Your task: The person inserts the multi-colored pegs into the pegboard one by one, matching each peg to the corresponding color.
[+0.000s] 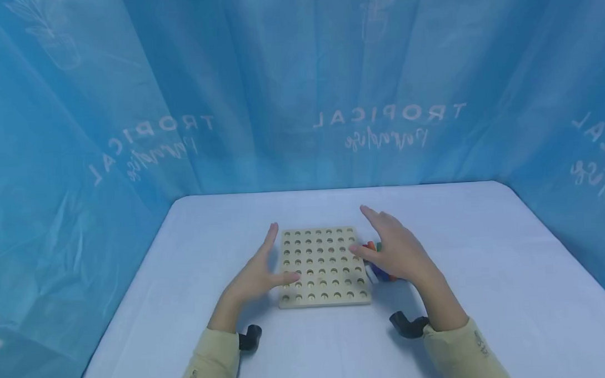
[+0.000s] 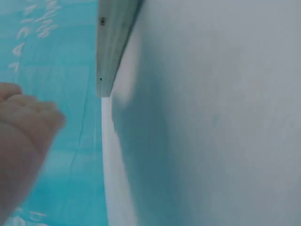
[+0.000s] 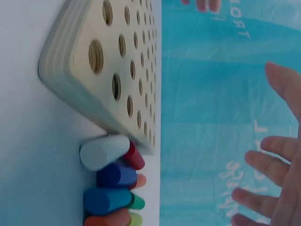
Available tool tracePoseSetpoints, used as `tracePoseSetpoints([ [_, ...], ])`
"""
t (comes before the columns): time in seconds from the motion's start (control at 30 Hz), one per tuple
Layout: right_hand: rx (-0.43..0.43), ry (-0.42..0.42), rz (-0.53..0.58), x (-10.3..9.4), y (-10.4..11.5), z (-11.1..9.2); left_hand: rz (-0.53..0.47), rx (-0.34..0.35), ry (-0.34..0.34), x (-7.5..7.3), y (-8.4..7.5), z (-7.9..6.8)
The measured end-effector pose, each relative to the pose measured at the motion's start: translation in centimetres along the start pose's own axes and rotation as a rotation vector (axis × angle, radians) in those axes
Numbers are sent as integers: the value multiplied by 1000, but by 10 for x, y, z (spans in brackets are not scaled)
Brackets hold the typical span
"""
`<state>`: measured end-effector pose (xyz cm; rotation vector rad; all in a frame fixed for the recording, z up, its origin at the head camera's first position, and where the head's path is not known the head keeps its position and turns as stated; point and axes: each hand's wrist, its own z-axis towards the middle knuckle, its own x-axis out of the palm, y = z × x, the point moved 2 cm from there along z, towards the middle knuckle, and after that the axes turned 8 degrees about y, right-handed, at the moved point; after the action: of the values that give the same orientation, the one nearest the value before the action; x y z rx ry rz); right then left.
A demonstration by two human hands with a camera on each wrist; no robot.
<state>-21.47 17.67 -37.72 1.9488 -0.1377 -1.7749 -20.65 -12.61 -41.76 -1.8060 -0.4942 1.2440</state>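
A pale wooden board (image 1: 321, 267) with rows of round holes lies flat on the white table. My left hand (image 1: 257, 274) hovers at the board's left side, fingers extended and thumb over its edge, holding nothing. Above the right side is my right hand (image 1: 394, 247), its fingers spread and empty too. Partly hidden under it, several coloured pegs lie beside the board. In the right wrist view they include a white peg (image 3: 103, 151), a dark blue peg (image 3: 115, 175), a blue peg (image 3: 106, 200) and an orange-red peg (image 3: 109, 219).
The table (image 1: 485, 249) is covered in white cloth. Blue curtains (image 1: 299, 89) with printed lettering hang behind it and along both sides. A black strap mount (image 1: 408, 325) sits at the right wrist, another black mount (image 1: 251, 337) at the left.
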Motion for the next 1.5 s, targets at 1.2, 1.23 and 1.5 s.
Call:
tracePoseSetpoints([
  [1.2, 51, 145, 31, 31, -40, 32, 193, -123, 86, 24, 39, 2],
  [1.23, 54, 150, 23, 31, -40, 32, 192, -124, 85, 24, 39, 2],
  [1.5, 92, 236, -62, 31, -34, 36, 186, -122, 90, 24, 39, 3],
])
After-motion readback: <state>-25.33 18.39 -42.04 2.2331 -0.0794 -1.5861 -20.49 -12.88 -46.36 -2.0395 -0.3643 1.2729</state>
